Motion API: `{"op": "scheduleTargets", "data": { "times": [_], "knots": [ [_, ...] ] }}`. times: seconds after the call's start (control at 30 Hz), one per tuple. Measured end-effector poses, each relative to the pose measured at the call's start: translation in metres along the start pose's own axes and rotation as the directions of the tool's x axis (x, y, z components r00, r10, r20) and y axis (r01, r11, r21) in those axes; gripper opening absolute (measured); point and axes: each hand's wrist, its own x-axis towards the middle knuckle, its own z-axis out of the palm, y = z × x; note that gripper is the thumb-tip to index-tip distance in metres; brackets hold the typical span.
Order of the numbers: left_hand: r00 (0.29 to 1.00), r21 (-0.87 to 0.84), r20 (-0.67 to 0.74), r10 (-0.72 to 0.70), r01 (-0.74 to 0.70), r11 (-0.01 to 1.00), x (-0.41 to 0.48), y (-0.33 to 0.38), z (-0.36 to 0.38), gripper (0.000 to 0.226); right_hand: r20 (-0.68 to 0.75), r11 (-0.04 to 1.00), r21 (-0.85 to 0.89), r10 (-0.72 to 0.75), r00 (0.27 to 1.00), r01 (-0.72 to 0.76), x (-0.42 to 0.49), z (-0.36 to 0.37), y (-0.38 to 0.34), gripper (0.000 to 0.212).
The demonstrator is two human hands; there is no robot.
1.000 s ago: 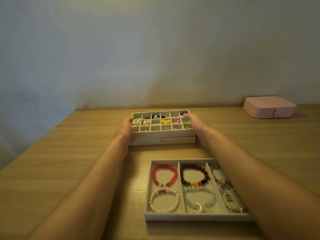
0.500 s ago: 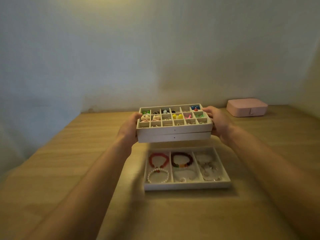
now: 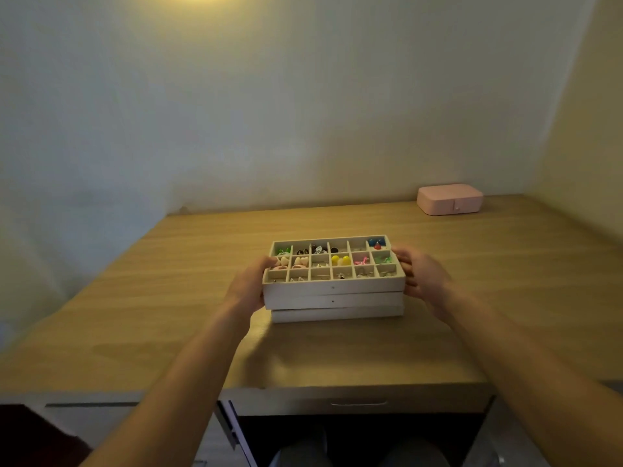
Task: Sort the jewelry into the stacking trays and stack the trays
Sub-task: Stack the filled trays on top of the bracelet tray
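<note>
The two held trays, lifted above the bracelet tray half a second ago, are now sitting on top of it, making a three-tray stack (image 3: pixel 335 299) on the worktop (image 3: pixel 168 298). The left hand (image 3: pixel 247 288) is clasping the stack's left end in its grip, while the right hand (image 3: pixel 423 278) is pressing the right end, fingers curled around the upper trays. A pink box (image 3: pixel 450 199) is resting far back right.

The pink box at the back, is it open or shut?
Shut: the pink box's lid sits flat on its base, no gap showing.
</note>
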Motion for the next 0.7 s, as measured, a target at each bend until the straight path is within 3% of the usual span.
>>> {"op": "scheduleTargets", "data": {
  "times": [0.17, 0.27, 0.37, 0.47, 0.57, 0.7],
  "knots": [
    [1.0, -0.019, -0.013, -0.012, 0.012, 1.0, 0.002, -0.004, 0.004, 0.016, -0.008, 1.0, -0.004, 0.0, 1.0, 0.0, 0.007, -0.002, 0.002, 0.032],
    [0.998, 0.058, -0.04, 0.053, -0.05, 0.997, 0.004, -0.006, 0.007, 0.015, -0.036, 0.999, -0.042, -0.003, 0.999, 0.001, 0.011, -0.002, 0.006, 0.031],
    [0.98, 0.247, -0.039, 0.194, -0.179, 0.952, 0.005, -0.012, 0.012, 0.022, -0.067, 0.986, -0.164, -0.055, 0.996, 0.044, 0.019, 0.004, 0.016, 0.034],
    [0.975, 0.251, -0.07, 0.21, -0.187, 0.95, 0.015, -0.024, 0.019, 0.046, -0.091, 0.983, -0.177, -0.073, 0.993, 0.056, 0.022, 0.01, 0.022, 0.042],
    [0.981, -0.005, -0.145, 0.13, -0.132, 0.991, 0.021, -0.03, 0.026, 0.046, -0.105, 0.997, -0.056, -0.064, 0.992, 0.058, 0.027, 0.014, 0.028, 0.043],
    [0.994, -0.33, -0.11, 0.022, -0.057, 0.942, 0.025, -0.031, 0.032, 0.05, -0.134, 0.996, 0.092, -0.007, 0.991, 0.019, 0.03, 0.022, 0.038, 0.047]
  ]
}}
